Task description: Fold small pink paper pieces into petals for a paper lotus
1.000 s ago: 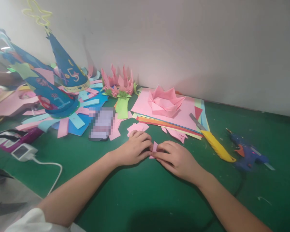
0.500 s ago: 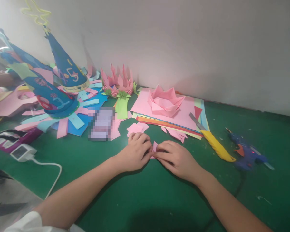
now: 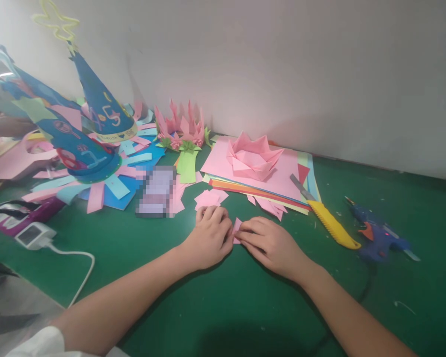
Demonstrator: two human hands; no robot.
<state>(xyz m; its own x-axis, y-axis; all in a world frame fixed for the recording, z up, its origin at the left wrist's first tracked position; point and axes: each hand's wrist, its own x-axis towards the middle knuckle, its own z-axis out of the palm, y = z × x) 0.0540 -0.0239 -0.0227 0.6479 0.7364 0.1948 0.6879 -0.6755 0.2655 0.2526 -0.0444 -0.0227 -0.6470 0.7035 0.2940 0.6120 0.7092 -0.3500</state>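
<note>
My left hand (image 3: 208,237) and my right hand (image 3: 270,243) meet at the middle of the green table (image 3: 223,307). Both pinch a small pink paper piece (image 3: 237,227) between their fingertips, pressing it down against the table. Only a corner of the paper shows between the hands. Just beyond the left hand lie a few small pink paper squares (image 3: 209,197).
A stack of coloured paper (image 3: 282,181) carries a folded pink paper lotus (image 3: 253,156). A yellow utility knife (image 3: 329,220) and a blue glue gun (image 3: 377,235) lie right. Blue paper cone hats (image 3: 85,144), pink paper flowers (image 3: 178,126), a phone (image 3: 156,191) and a white charger (image 3: 35,234) sit left.
Both hands stay on the small pink paper; the left hand's fingers have shifted slightly along it. Nothing else has moved.
</note>
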